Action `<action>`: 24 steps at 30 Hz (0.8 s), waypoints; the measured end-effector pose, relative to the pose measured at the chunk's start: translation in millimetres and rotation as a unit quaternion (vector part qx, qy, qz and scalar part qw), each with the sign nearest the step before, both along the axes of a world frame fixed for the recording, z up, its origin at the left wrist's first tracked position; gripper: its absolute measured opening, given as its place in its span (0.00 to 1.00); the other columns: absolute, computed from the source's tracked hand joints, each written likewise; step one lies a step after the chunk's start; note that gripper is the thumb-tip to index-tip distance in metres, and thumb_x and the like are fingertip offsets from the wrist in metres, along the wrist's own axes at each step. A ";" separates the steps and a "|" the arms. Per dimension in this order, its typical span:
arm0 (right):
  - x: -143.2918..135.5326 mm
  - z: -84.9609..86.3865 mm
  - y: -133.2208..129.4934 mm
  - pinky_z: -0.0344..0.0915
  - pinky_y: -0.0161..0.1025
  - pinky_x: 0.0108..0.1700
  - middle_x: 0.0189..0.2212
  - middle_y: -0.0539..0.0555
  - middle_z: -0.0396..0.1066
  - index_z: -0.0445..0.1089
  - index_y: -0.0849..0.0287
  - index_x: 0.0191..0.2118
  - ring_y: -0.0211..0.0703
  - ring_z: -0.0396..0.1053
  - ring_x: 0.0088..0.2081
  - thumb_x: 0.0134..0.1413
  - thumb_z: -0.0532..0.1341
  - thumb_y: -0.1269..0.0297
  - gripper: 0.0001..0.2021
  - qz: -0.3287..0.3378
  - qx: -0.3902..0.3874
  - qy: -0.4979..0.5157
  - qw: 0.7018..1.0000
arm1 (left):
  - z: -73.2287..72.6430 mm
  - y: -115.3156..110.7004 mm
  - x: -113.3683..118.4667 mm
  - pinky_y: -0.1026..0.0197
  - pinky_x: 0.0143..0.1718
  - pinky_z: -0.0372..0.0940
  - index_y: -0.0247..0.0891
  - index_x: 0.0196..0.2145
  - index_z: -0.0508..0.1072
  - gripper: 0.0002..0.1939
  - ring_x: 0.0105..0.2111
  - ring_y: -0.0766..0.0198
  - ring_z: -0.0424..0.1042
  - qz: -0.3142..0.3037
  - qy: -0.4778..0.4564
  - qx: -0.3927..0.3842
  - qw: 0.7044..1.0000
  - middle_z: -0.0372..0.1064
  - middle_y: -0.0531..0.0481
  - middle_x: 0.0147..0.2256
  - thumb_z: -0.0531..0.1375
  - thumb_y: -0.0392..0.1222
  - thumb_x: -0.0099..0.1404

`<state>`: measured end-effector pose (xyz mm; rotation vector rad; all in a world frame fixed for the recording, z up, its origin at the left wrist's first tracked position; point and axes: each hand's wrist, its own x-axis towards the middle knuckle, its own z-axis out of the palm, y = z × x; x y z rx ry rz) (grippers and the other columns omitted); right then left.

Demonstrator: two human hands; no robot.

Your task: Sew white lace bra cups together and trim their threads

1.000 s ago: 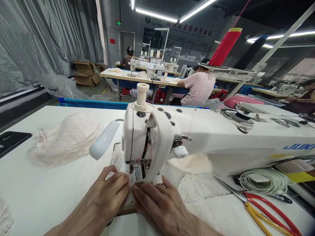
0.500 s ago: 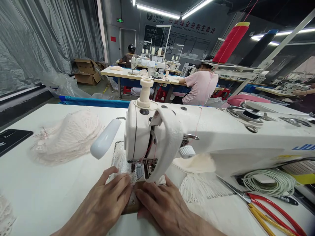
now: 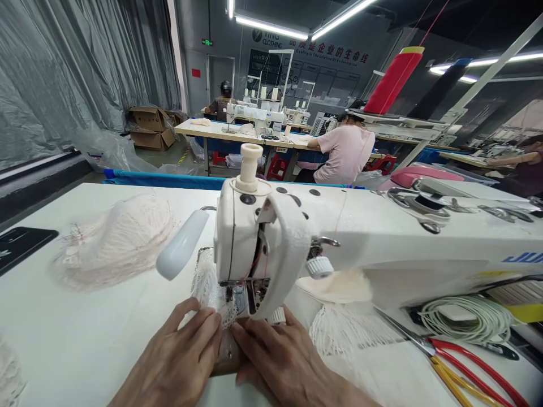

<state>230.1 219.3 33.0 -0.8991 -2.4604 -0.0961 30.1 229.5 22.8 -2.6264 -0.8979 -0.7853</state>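
Note:
A strip of white lace (image 3: 206,285) lies under the needle area of the white sewing machine (image 3: 241,237) and runs toward me. My left hand (image 3: 180,345) presses on its near left side, fingers bent close together at the lace edge. On the other side, right beside the presser foot, my right hand (image 3: 282,350) has its fingertips closed at the lace's near end. Its thumb is tucked low, and the exact pinch is hidden under the fingers. Between the hands, a brownish plate (image 3: 227,366) shows on the machine bed.
To the left are a pile of pale lace pieces (image 3: 123,237) and a black phone (image 3: 27,246). Right of the machine head lie fringed cream fabric (image 3: 339,322), red-and-yellow-handled scissors (image 3: 436,353) and coiled pale cord (image 3: 466,319). A person in pink (image 3: 345,147) sits beyond.
My left fingertips have drawn back slightly to the left, baring more lace between the hands. My right hand stays nearly in place. The whole view has shifted a little.

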 end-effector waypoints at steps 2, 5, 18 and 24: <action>0.3 -0.2 0.0 0.59 0.42 0.33 0.29 0.55 0.72 0.66 0.65 0.44 0.41 0.65 0.27 0.67 0.45 0.59 0.18 -0.002 -0.001 -0.003 1.000 | -4.7 -2.3 -3.0 0.53 0.48 0.54 0.37 0.32 0.72 0.17 0.33 0.63 0.67 0.004 0.025 -0.008 1.000 0.68 0.51 0.29 0.46 0.26 0.66; 0.2 -0.4 0.0 0.59 0.42 0.33 0.29 0.55 0.72 0.66 0.65 0.46 0.42 0.66 0.28 0.67 0.45 0.60 0.17 -0.005 -0.008 -0.012 1.000 | -11.2 -4.5 -5.8 0.52 0.49 0.55 0.38 0.34 0.73 0.13 0.36 0.60 0.68 0.010 0.044 -0.016 0.999 0.68 0.50 0.33 0.50 0.28 0.63; 2.8 -5.2 2.4 0.57 0.42 0.32 0.30 0.54 0.69 0.64 0.64 0.49 0.42 0.64 0.28 0.63 0.49 0.52 0.20 0.006 -0.003 -0.022 1.000 | -8.3 -3.6 -5.8 0.50 0.46 0.54 0.39 0.26 0.70 0.10 0.31 0.61 0.65 0.014 0.056 -0.029 0.998 0.63 0.53 0.26 0.55 0.28 0.60; 0.7 -6.9 4.0 0.56 0.42 0.30 0.32 0.56 0.70 0.63 0.65 0.50 0.45 0.66 0.29 0.63 0.46 0.49 0.24 0.008 -0.007 -0.015 1.000 | -1.4 14.7 -6.6 0.55 0.42 0.54 0.38 0.23 0.66 0.12 0.28 0.65 0.64 0.023 0.040 -0.016 0.999 0.64 0.55 0.26 0.54 0.27 0.61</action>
